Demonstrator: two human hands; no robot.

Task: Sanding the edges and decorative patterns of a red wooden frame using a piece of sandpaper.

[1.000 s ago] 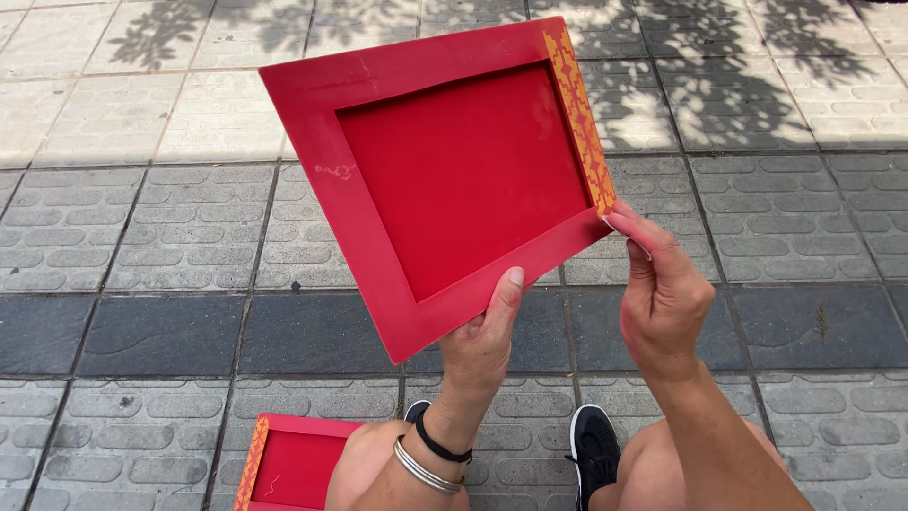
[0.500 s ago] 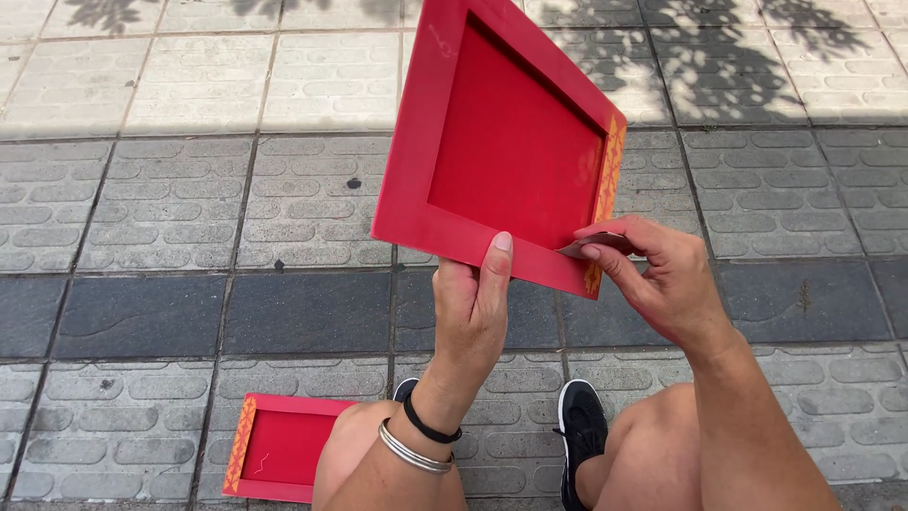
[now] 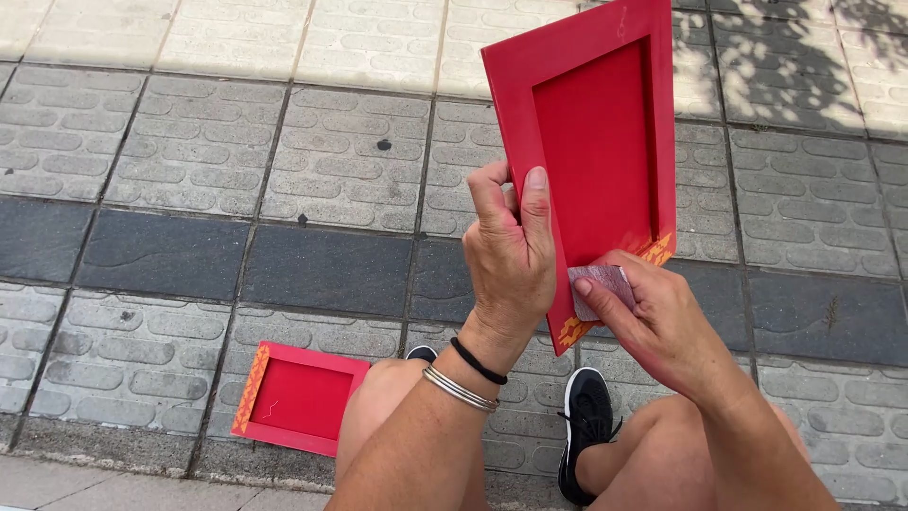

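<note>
My left hand grips the left edge of a large red frame-like tray, held upright and tilted, its recessed inner panel facing me. An orange patterned strip runs along its lower edge. My right hand presses a small greyish-pink piece of sandpaper against that lower edge, near the bottom corner. A black band and silver bangles circle my left wrist.
A smaller red tray with an orange patterned side lies on the grey paving stones at lower left, beside my left knee. My black shoes rest on the pavement below. Tree shadow falls at upper right.
The large red tray has been turned from a flat diamond pose to nearly upright, its orange edge now at the bottom. My right hand moved onto that edge with the sandpaper.
</note>
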